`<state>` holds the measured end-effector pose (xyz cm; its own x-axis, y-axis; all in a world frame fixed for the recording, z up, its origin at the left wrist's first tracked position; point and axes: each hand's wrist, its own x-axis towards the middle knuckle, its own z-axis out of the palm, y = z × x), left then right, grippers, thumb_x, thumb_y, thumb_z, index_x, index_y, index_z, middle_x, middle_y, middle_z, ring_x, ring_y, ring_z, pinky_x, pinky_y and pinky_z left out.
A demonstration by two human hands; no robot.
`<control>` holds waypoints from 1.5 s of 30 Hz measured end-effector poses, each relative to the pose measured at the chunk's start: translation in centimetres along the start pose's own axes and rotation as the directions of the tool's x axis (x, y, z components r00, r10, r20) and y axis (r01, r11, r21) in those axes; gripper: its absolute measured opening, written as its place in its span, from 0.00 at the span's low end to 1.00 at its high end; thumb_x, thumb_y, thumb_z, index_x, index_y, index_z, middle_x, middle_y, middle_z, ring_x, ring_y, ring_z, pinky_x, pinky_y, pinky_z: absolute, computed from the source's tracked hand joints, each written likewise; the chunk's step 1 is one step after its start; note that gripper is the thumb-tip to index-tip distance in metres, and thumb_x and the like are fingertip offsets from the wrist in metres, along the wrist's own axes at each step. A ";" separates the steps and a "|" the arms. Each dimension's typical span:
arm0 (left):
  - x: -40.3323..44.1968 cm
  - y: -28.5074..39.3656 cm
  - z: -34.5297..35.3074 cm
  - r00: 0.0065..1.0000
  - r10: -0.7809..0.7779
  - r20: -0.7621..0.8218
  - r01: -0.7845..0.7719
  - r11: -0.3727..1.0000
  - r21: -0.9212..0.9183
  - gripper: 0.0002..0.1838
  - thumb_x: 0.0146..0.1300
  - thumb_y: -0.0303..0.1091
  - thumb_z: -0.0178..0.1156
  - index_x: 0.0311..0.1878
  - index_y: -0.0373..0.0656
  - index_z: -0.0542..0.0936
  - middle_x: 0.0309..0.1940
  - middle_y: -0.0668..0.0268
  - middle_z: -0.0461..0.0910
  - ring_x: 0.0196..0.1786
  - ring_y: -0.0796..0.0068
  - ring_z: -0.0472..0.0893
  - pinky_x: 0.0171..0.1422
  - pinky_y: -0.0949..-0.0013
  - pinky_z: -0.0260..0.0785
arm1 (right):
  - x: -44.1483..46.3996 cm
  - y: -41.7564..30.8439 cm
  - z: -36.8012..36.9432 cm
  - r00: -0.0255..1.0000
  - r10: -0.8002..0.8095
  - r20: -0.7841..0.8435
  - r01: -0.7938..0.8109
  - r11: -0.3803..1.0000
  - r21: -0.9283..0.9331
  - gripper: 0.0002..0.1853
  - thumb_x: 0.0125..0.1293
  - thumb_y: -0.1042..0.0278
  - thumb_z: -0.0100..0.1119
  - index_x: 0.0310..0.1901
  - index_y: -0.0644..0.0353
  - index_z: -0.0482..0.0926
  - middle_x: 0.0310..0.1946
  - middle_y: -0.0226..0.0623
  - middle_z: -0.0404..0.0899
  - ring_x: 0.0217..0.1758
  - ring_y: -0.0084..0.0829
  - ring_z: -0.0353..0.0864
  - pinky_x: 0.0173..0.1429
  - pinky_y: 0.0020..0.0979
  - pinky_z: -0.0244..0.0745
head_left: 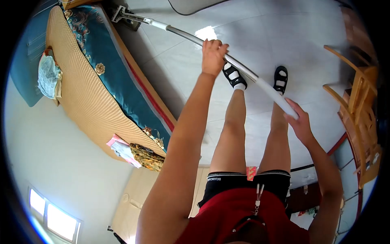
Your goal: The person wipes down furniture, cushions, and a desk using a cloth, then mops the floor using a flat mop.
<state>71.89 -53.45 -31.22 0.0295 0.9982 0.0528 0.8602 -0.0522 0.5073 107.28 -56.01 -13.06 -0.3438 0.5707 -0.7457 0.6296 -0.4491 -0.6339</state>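
A long mop with a silver pole (185, 34) and a white lower grip runs diagonally across the view. My left hand (214, 55) is wrapped round the middle of the pole. Around the white end of the handle, nearer my body, my right hand (298, 120) is closed. At the far upper left, the mop head (118, 14) rests low beside the foot of the bed, over the grey tiled floor (252, 36). Its underside is hidden.
To the left stands a bed with a woven mat (81, 89), a teal patterned cover (106, 77), a pillow (49, 75) and folded clothes (124, 151). Wooden chairs (357, 95) are at the right. My sandalled feet (280, 78) are on the floor under the pole.
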 end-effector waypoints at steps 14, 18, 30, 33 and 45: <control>2.8 -16.7 3.4 0.955 -0.213 0.206 0.092 0.874 0.477 0.30 0.61 0.29 0.57 0.68 0.61 0.71 0.62 0.61 0.72 0.72 0.55 0.63 0.77 0.44 0.51 | 16.3 2.6 9.1 0.942 -0.329 -0.067 0.318 0.938 -0.136 0.31 0.64 0.75 0.62 0.70 0.43 0.70 0.52 0.47 0.83 0.33 0.34 0.80 0.46 0.30 0.79; 4.9 -20.7 1.4 0.908 -0.365 0.206 0.182 0.786 0.590 0.35 0.64 0.32 0.56 0.74 0.65 0.61 0.69 0.60 0.68 0.77 0.51 0.58 0.76 0.44 0.52 | 19.9 -2.2 9.6 0.987 -0.150 0.059 0.160 0.957 -0.241 0.33 0.64 0.70 0.63 0.70 0.33 0.69 0.43 0.44 0.82 0.28 0.40 0.78 0.42 0.34 0.78; 10.7 -16.8 -3.0 0.986 -0.147 0.072 0.125 0.959 0.254 0.11 0.53 0.27 0.64 0.42 0.39 0.81 0.44 0.49 0.81 0.52 0.47 0.76 0.60 0.50 0.68 | 19.3 -7.0 -0.3 0.884 -0.466 0.039 0.384 0.675 -0.630 0.42 0.57 0.79 0.62 0.71 0.26 0.66 0.29 0.41 0.84 0.25 0.34 0.80 0.36 0.37 0.78; 10.2 -14.7 -3.8 0.998 -0.068 -0.003 0.068 0.982 0.177 0.09 0.53 0.27 0.63 0.39 0.39 0.81 0.40 0.51 0.82 0.48 0.45 0.77 0.57 0.49 0.68 | 15.9 -8.9 -3.4 0.800 -0.588 0.122 0.433 0.423 -0.796 0.46 0.53 0.85 0.62 0.71 0.26 0.66 0.29 0.39 0.83 0.24 0.30 0.80 0.33 0.35 0.78; 5.0 -2.1 -5.0 0.953 -0.235 -0.191 0.244 0.970 0.025 0.05 0.44 0.28 0.65 0.27 0.47 0.81 0.28 0.62 0.79 0.41 0.55 0.76 0.53 0.57 0.64 | 3.2 -15.2 -11.6 0.832 -0.434 0.345 0.486 0.271 -0.831 0.51 0.46 0.88 0.67 0.73 0.36 0.66 0.25 0.40 0.78 0.26 0.39 0.80 0.32 0.38 0.77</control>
<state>67.64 -48.48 -27.71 -0.2708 0.9579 0.0954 0.8540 0.1933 0.4830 104.69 -39.40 -3.40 -0.7996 0.4325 -0.4167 0.5827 0.7268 -0.3638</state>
